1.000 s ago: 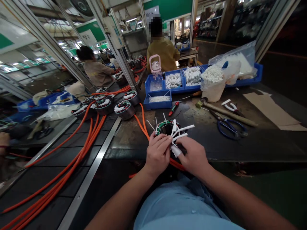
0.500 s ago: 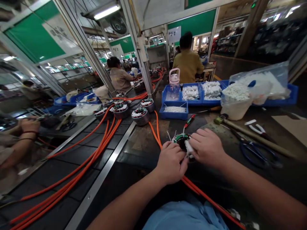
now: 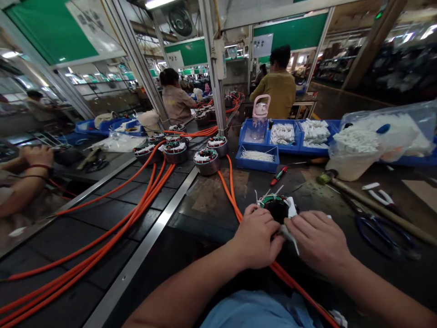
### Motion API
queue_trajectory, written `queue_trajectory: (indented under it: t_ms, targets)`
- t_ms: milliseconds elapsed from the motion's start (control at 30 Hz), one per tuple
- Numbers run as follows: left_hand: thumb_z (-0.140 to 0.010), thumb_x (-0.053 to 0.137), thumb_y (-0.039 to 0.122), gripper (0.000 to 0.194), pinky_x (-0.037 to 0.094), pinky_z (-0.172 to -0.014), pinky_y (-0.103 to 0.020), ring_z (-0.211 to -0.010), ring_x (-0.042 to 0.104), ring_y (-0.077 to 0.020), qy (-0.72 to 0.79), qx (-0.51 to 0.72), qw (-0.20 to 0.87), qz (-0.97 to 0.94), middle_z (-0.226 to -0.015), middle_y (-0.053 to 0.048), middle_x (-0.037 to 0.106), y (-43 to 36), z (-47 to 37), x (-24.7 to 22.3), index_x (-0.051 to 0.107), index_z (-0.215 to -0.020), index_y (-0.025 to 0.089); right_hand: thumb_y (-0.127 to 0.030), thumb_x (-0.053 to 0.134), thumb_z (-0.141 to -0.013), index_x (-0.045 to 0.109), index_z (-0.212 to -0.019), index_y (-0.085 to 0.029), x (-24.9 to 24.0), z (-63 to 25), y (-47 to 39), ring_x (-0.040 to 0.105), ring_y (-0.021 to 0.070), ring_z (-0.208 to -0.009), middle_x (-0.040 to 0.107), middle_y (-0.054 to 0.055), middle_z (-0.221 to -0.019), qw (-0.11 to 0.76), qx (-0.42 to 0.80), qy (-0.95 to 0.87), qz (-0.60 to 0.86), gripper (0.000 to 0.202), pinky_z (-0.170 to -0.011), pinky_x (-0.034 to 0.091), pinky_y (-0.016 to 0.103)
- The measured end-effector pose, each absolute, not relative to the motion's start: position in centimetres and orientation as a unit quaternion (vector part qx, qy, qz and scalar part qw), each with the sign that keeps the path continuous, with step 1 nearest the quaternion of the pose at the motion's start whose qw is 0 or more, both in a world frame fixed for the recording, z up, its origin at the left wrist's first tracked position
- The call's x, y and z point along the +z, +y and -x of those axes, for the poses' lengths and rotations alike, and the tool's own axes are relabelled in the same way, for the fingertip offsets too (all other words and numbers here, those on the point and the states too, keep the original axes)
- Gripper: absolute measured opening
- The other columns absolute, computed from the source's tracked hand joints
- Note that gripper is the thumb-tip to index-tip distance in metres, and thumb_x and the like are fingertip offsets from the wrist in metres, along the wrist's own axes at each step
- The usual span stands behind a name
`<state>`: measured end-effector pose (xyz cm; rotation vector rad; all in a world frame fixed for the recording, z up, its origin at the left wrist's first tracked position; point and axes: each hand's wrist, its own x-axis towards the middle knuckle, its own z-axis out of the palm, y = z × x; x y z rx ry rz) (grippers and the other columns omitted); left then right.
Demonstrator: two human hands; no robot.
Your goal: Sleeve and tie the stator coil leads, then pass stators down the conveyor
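Beyond green-edged ring (image 3: 272, 198): red tool (image 3: 279, 176), blue bins (image 3: 252, 165)

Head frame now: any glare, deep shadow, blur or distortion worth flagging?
Head view: glare streaks the metal rail, ceiling light burnt out; stator bore in near-black shadow; clear plastic bag soft and stretched toward the right edge; left hand and right hand readable.

My dark, flat-topped workbench (image 3: 205, 212) bears a ring-shaped, green-edged wound core (image 3: 273, 198) nearest me. Beyond it lie a slim, red-and-green pen-shaped tool (image 3: 279, 176) and a shallow blue plastic tray (image 3: 257, 166); blue plastic bins (image 3: 289, 148) stand behind. To my right: a wooden-handled hammer (image 3: 368, 200), blue-handled scissors (image 3: 384, 233), white-gripped pliers (image 3: 385, 197), a translucent plastic tub (image 3: 348, 168).
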<state>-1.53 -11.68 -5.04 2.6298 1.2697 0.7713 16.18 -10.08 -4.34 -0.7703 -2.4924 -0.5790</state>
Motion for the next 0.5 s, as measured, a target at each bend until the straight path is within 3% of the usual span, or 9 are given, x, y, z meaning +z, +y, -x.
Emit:
queue_trajectory:
  t_ms: [133, 267, 367, 433, 500]
  targets:
    - [-0.077, 0.053, 0.029, 0.015, 0.03, -0.094, -0.042, -0.084, 0.055, -0.0177, 0.409, 0.278, 0.073, -0.866, -0.076, -0.004, 0.063, -11.3, 1.7, -5.6, 0.059, -0.07, 0.016, -0.007, 0.05, -0.072, 0.055, -0.06, -0.018, -3.3, -14.6, -8.0, 0.042, 0.0207, -0.066, 0.052, 0.005, -0.063, 0.162, -0.154, -0.912, 0.345, 0.017, -0.06, 0.024, 0.034]
    - [-0.075, 0.055, 0.029, 0.014, 0.03, -0.094, -0.044, -0.084, 0.055, -0.0186, 0.405, 0.28, 0.073, -0.867, -0.078, -0.005, 0.064, -11.4, 1.2, -5.9, 0.059, -0.07, 0.016, -0.008, 0.055, -0.069, 0.056, -0.059, -0.018, -3.5, -13.8, -6.2, 0.045, 0.0203, -0.069, 0.055, 0.005, -0.065, 0.087, -0.118, -0.924, 0.354, 0.014, -0.058, 0.024, 0.032]
    - [-0.076, 0.056, 0.038, 0.022, 0.032, -0.094, -0.044, -0.09, 0.056, -0.0205, 0.389, 0.273, 0.069, -0.877, -0.085, -0.006, 0.065, -12.0, 1.7, -5.7, 0.062, -0.078, 0.016, -0.01, 0.052, -0.074, 0.057, -0.061, -0.017, -3.7, -14.4, -6.3, 0.046, 0.0202, -0.068, 0.056, 0.005, -0.067, 0.061, -0.087, -0.936, 0.336, 0.015, -0.062, 0.029, 0.032]
    - [-0.078, 0.054, 0.045, 0.032, 0.031, -0.098, -0.044, -0.1, 0.054, -0.0218, 0.364, 0.309, 0.044, -0.877, -0.099, -0.008, 0.064, -11.9, 3.4, -5.3, 0.062, -0.093, 0.017, -0.013, 0.046, -0.081, 0.06, -0.072, -0.017, -3.5, -15.2, -6.8, 0.049, 0.02, -0.072, 0.058, 0.005, -0.075, 0.098, -0.015, -0.94, 0.326, 0.017, -0.067, 0.035, 0.033]
    - [-0.082, 0.051, 0.043, 0.035, 0.028, -0.103, -0.044, -0.108, 0.051, -0.0212, 0.364, 0.374, -0.009, -0.853, -0.114, -0.008, 0.06, -10.8, 6.7, -4.9, 0.058, -0.107, 0.021, -0.018, 0.039, -0.087, 0.061, -0.091, -0.019, -2.8, -16.2, -7.2, 0.053, 0.0192, -0.082, 0.06, 0.005, -0.089, 0.198, 0.072, -0.917, 0.338, 0.022, -0.072, 0.04, 0.031]
